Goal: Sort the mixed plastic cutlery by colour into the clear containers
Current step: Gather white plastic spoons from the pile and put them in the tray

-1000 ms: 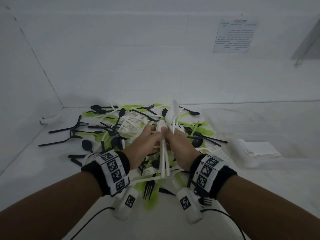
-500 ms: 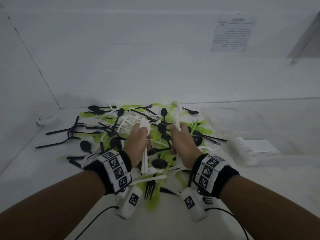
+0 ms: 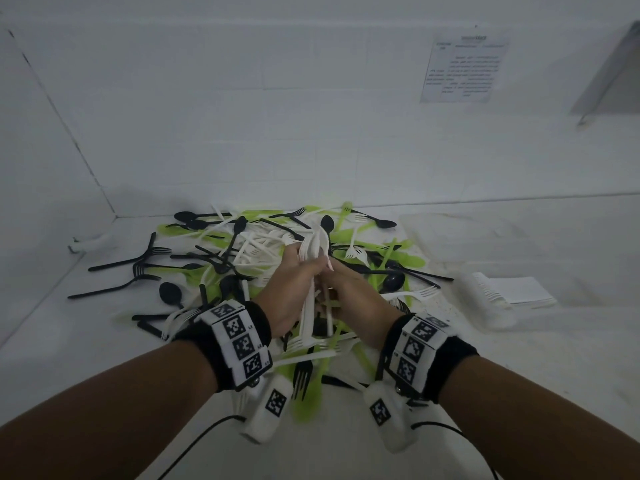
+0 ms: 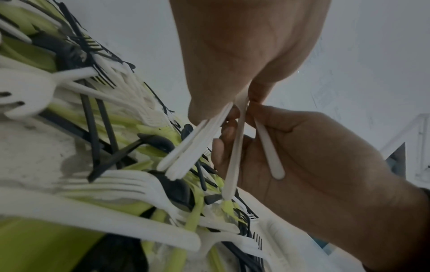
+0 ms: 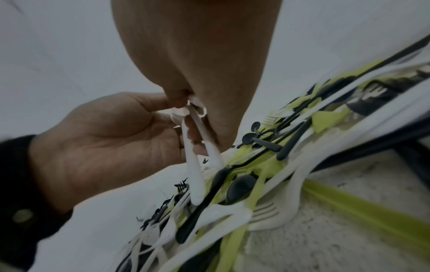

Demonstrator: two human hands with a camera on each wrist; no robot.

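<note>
The left hand (image 3: pixel 294 289) grips a bundle of white cutlery (image 3: pixel 313 251), its fingers curled round the stems with the bowls and tines standing up above the fist. The right hand (image 3: pixel 349 299) meets it from the other side and pinches one white stem (image 4: pixel 270 147) against the bundle; both hands hover just above the mixed pile (image 3: pixel 242 258) of white, black and lime-green pieces spread on the bench (image 3: pixel 86 341). In the left wrist view the free handle ends fan apart below the fist, so the bundle is not aligned. Judged from their look, these pieces are very light, thin, smooth and slightly springy; they slip past one another easily and a loose bundle is likely to shed a piece. Take hold across the middle of the stems, with the heads all one way, and keep the grip firm but not crushing, since thin tines may snap. A clear container (image 3: pixel 491 299), lying on its side to the right on the bench, already shows white forks inside and is the probable destination for this bundle. Much black and green cutlery remains unsorted.
</note>
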